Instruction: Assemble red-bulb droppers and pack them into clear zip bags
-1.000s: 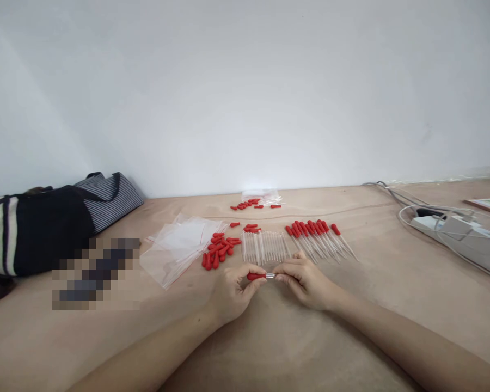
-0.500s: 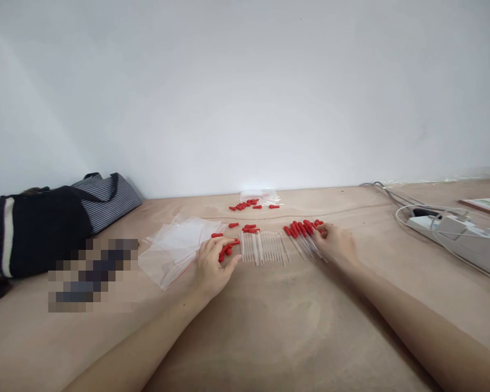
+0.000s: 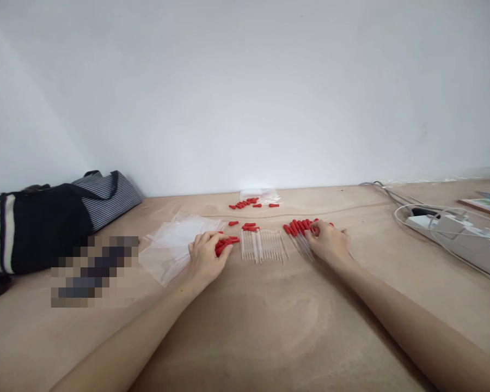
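Observation:
My left hand (image 3: 206, 255) is curled round a small heap of red rubber bulbs (image 3: 222, 246), thumb on the near side and fingers on the far side. To its right lies a row of clear thin pipette tubes (image 3: 263, 246), side by side. My right hand (image 3: 330, 239) has thumb and forefinger pinched at a dropper in a slanted row of droppers (image 3: 296, 227), clear tubes with red bulbs on their far ends. The palm and fingers hide part of that row. A few loose red bulbs (image 3: 250, 226) lie just beyond the tubes.
Clear zip bags (image 3: 175, 239) lie left of my left hand. Farther back are more red bulbs (image 3: 242, 204) and a small bag with tubes (image 3: 259, 194). A dark bag (image 3: 49, 228) stands at left; a white power strip (image 3: 459, 242) with cables and a board (image 3: 488, 207) are at right.
My left thumb has drawn in toward the fingers around the bulbs, and that hand has shifted slightly left. My right hand has moved a little left along the droppers.

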